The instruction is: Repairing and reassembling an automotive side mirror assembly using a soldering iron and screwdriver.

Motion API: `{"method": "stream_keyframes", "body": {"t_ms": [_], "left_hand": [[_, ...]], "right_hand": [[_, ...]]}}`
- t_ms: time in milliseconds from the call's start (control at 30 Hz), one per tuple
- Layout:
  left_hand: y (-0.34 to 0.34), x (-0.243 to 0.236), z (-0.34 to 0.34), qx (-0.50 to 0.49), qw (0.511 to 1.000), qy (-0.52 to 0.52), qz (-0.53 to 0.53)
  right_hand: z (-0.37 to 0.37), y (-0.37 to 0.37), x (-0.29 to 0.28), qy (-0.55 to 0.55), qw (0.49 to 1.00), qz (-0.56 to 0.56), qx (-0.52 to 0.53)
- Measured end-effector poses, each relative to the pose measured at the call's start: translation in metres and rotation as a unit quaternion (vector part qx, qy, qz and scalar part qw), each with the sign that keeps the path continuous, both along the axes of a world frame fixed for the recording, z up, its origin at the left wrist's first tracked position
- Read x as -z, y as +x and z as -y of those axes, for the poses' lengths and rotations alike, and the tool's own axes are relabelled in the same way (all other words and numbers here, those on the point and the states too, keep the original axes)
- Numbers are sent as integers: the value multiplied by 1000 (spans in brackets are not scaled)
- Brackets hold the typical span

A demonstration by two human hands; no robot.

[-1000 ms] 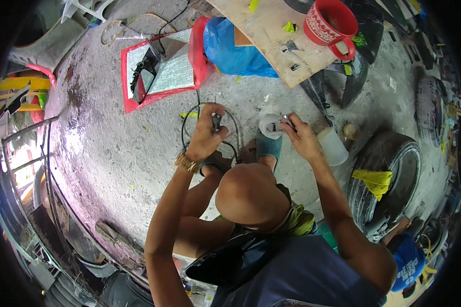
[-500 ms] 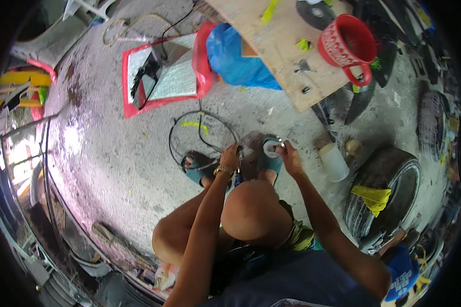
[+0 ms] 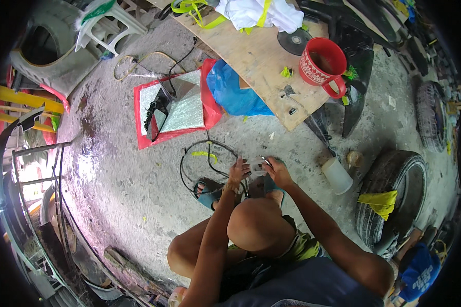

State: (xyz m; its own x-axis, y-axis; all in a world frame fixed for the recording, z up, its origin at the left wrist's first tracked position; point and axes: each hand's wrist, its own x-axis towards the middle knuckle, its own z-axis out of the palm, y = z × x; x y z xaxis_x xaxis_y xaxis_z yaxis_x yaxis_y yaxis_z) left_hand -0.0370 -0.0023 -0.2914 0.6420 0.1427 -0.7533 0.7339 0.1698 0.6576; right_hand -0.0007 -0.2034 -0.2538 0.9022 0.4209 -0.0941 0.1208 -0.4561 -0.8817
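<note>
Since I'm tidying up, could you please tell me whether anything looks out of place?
Yes: the red mug of dark liquid stands on the wooden board beside a black disc, an odd spot for what looks like a drink.

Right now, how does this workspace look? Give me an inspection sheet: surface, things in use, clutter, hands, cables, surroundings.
Surface: stained grey concrete floor.
Things in use: slim tool; small translucent container between the hands.
Clutter: red mug and dark disc on the wooden board.
Hands: right hand grips the slim tool; left hand is by the small translucent container, hold unclear.
Cables: black cable looped near the left foot.
Surroundings: tyre with yellow cloth draped on it.
</note>
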Motion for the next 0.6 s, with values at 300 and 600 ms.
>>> {"method": "stream_keyframes", "body": {"t_ms": [300,600], "left_hand": [[-4,-15,-6,-90,959,-263,50],[-15,30,3,-104,987,-91,79]], "right_hand": [[-30,19,-8,20,990,-111,-81],[-14,11,49,54,986,-157,5]]}}
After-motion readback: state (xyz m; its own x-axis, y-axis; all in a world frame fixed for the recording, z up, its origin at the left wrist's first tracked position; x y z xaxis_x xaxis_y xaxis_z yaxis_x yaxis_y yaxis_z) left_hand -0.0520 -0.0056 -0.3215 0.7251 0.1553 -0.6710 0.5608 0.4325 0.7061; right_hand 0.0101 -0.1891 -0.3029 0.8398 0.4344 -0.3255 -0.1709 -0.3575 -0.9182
